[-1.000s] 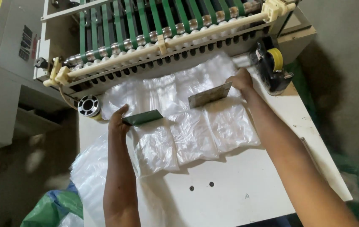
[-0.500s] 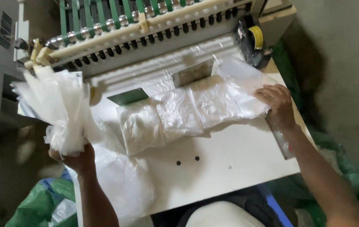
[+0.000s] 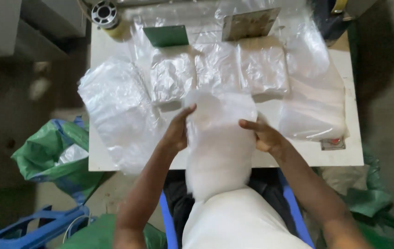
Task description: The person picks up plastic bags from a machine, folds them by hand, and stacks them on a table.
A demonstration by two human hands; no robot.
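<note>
My left hand and my right hand hold a thick stack of clear plastic bags between them, one hand on each side. The stack stands upright over the near edge of the white table and hangs down toward my lap. Behind it, several flat stacks of clear bags lie in a row across the table. A green plate and a grey metal plate rest on the far ends of those stacks.
Loose clear plastic drapes over the table's left side, more plastic lies at the right. A tape roll sits at the far left corner. A green sack and a blue crate stand on the floor at left.
My left hand came in from the left side with the bundle of bags, and my right hand left the table's right edge. Both hands now hold the stack at the near edge.
</note>
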